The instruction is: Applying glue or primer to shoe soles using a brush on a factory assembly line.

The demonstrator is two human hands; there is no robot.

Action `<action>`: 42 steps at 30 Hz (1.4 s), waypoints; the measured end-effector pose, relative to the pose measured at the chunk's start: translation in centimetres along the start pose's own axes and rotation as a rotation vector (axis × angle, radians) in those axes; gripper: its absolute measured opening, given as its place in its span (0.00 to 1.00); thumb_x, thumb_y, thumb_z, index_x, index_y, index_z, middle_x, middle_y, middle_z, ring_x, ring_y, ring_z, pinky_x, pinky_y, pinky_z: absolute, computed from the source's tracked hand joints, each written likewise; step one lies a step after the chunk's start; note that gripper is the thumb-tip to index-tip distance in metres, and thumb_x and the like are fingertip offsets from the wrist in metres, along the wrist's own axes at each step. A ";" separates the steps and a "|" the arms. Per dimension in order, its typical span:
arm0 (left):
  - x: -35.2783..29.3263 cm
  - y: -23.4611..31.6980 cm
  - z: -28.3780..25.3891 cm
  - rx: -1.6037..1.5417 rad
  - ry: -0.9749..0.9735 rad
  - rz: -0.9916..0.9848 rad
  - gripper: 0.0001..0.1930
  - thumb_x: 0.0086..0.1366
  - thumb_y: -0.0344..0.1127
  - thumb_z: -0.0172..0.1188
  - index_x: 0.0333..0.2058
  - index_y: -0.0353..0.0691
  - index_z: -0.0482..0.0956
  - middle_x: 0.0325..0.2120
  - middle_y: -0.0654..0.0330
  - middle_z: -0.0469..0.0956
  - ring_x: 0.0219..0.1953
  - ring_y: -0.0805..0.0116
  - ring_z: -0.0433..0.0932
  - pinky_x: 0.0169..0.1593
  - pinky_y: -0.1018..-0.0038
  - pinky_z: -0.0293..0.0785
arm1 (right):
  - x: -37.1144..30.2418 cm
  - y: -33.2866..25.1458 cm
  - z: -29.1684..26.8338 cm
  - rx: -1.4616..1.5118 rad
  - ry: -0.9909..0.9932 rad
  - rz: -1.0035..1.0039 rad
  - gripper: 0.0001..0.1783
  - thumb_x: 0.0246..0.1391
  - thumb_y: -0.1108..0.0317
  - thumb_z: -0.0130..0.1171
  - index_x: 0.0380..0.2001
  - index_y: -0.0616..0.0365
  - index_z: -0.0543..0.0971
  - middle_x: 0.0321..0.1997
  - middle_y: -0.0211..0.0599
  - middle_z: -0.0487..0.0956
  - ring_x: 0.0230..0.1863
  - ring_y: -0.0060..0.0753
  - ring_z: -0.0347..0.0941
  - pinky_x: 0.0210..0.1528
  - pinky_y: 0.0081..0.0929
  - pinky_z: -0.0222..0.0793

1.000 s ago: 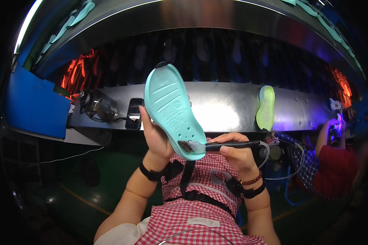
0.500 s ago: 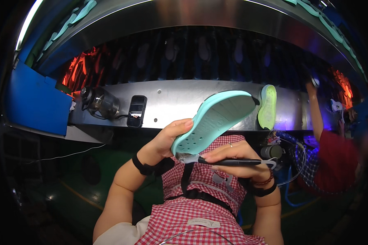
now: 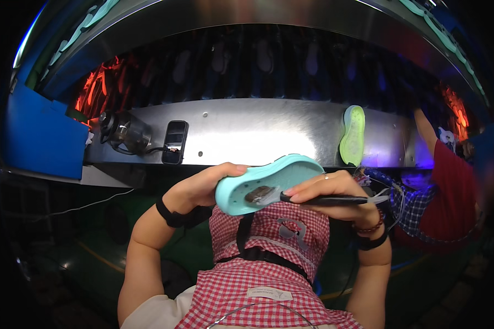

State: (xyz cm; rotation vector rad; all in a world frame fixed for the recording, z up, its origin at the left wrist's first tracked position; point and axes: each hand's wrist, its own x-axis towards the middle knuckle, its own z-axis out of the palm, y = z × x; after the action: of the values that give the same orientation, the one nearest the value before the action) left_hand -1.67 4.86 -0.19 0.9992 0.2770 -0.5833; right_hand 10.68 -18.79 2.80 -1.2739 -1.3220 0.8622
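Tilted in front of my apron is a turquoise shoe sole (image 3: 263, 174), its hollow inner face turned toward me. My left hand (image 3: 203, 186) is closed around its left end, thumb on the upper rim. Pinched in my right hand (image 3: 335, 189) is a brush (image 3: 329, 200) with a black handle and a pale tube at its back end. The bristles lie against the inside of the sole near the left end, on a patch that looks brownish and wet. My right fingers hide part of the sole's right end.
A metal ledge (image 3: 269, 129) runs across ahead, bearing a yellow-green sole (image 3: 353, 134), a black phone (image 3: 175, 141) and a dark transparent jug (image 3: 130, 133). Beyond lies a dark channel with faint soles and glowing red ends. At right a co-worker's arm (image 3: 425, 129) reaches into it.
The sole has tipped over, its right end dropping, and now shows its hollow inside. The brush has gone from the near left edge to inside the sole. Both hands keep their grip.
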 end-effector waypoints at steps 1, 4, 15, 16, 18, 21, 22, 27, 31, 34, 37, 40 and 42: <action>-0.1 0.0 -0.3 0.001 -0.005 0.024 0.27 0.59 0.46 0.44 0.50 0.28 0.65 0.45 0.46 0.70 0.43 0.62 0.73 0.48 0.72 0.68 | -0.2 0.5 0.2 0.066 0.094 -0.015 0.11 0.39 0.80 0.60 0.32 0.64 0.78 0.37 0.48 0.78 0.41 0.40 0.75 0.45 0.27 0.70; -1.0 -0.1 -1.1 0.065 0.040 0.065 0.29 0.57 0.48 0.46 0.49 0.28 0.66 0.41 0.46 0.72 0.40 0.61 0.75 0.43 0.70 0.71 | -1.0 0.1 1.0 -0.027 0.056 -0.010 0.11 0.38 0.81 0.61 0.31 0.63 0.79 0.37 0.47 0.78 0.41 0.38 0.75 0.45 0.26 0.71; -3.7 -0.1 -1.6 -0.165 0.194 0.394 0.27 0.64 0.49 0.36 0.46 0.29 0.69 0.43 0.49 0.73 0.44 0.61 0.73 0.49 0.68 0.67 | -2.2 -1.5 2.8 -0.070 0.255 -0.073 0.12 0.37 0.77 0.63 0.31 0.60 0.79 0.35 0.40 0.79 0.35 0.31 0.77 0.39 0.22 0.72; -3.0 -0.4 -1.7 -0.408 0.047 0.439 0.28 0.64 0.51 0.35 0.47 0.31 0.69 0.45 0.49 0.71 0.45 0.59 0.72 0.51 0.65 0.66 | -2.0 -1.8 2.8 -0.158 0.278 -0.174 0.14 0.35 0.78 0.64 0.31 0.60 0.80 0.32 0.40 0.79 0.29 0.28 0.76 0.32 0.20 0.70; -0.6 -1.7 -1.5 -0.607 0.085 0.541 0.31 0.63 0.58 0.34 0.50 0.36 0.67 0.50 0.49 0.66 0.49 0.52 0.68 0.54 0.55 0.62 | -1.3 -1.5 3.0 -0.114 0.368 -0.175 0.14 0.35 0.78 0.63 0.31 0.60 0.80 0.30 0.40 0.79 0.27 0.28 0.74 0.30 0.20 0.68; 2.8 -3.0 0.1 -0.638 -0.137 0.432 0.43 0.57 0.70 0.25 0.57 0.38 0.56 0.47 0.43 0.67 0.49 0.49 0.67 0.52 0.53 0.63 | -0.4 1.2 3.6 -0.018 0.534 0.122 0.12 0.39 0.79 0.61 0.33 0.65 0.79 0.29 0.39 0.78 0.26 0.19 0.71 0.27 0.15 0.65; 3.5 -4.0 0.2 -0.683 -0.084 0.426 0.45 0.55 0.72 0.23 0.57 0.37 0.55 0.46 0.43 0.67 0.48 0.49 0.68 0.52 0.54 0.63 | -0.1 2.3 3.9 0.051 0.562 0.145 0.11 0.40 0.78 0.61 0.33 0.65 0.78 0.30 0.38 0.78 0.27 0.18 0.71 0.27 0.14 0.65; 4.8 -4.5 2.2 -0.709 0.165 0.504 0.43 0.56 0.71 0.24 0.52 0.37 0.61 0.41 0.49 0.71 0.45 0.54 0.70 0.51 0.57 0.66 | 1.3 3.6 3.9 -0.151 0.585 0.074 0.11 0.39 0.76 0.61 0.31 0.63 0.79 0.26 0.39 0.78 0.25 0.26 0.73 0.28 0.20 0.67; 4.6 -3.6 0.5 -0.677 0.226 0.708 0.41 0.56 0.71 0.28 0.47 0.37 0.65 0.38 0.53 0.72 0.41 0.57 0.72 0.50 0.58 0.67 | 1.1 2.1 5.3 -0.462 0.399 -0.162 0.09 0.34 0.74 0.62 0.26 0.58 0.78 0.23 0.36 0.78 0.23 0.33 0.74 0.28 0.26 0.68; 3.6 -3.1 0.4 -0.682 0.242 0.748 0.41 0.55 0.71 0.30 0.50 0.38 0.63 0.37 0.54 0.73 0.40 0.58 0.73 0.51 0.59 0.66 | 0.0 0.8 4.4 -0.374 0.200 -0.125 0.10 0.34 0.74 0.62 0.26 0.58 0.78 0.24 0.36 0.78 0.25 0.32 0.74 0.28 0.24 0.68; 3.8 -2.8 1.9 -0.690 0.209 0.743 0.42 0.55 0.71 0.31 0.52 0.38 0.61 0.36 0.54 0.73 0.40 0.60 0.72 0.53 0.59 0.63 | 0.8 -0.3 2.8 -0.128 0.398 0.011 0.11 0.36 0.77 0.61 0.30 0.60 0.80 0.28 0.36 0.79 0.28 0.28 0.75 0.30 0.22 0.69; 4.2 -2.1 2.9 -0.694 0.165 0.799 0.42 0.55 0.71 0.30 0.52 0.38 0.61 0.35 0.55 0.72 0.40 0.62 0.71 0.54 0.59 0.61 | 2.5 0.5 3.4 -0.198 0.457 -0.058 0.11 0.38 0.76 0.62 0.31 0.61 0.79 0.31 0.38 0.80 0.29 0.28 0.75 0.33 0.21 0.70; 3.9 -1.9 2.1 -0.726 0.189 0.836 0.42 0.54 0.72 0.30 0.51 0.39 0.62 0.36 0.55 0.72 0.40 0.60 0.72 0.53 0.59 0.64 | 2.1 -0.1 4.3 -0.128 0.319 -0.062 0.11 0.38 0.76 0.62 0.31 0.60 0.79 0.31 0.38 0.79 0.30 0.29 0.75 0.34 0.21 0.70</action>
State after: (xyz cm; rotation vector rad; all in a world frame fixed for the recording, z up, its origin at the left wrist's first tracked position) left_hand 0.35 1.05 -2.30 0.3845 0.1874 0.3703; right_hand 6.80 -16.08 2.51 -1.3969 -1.1670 0.5114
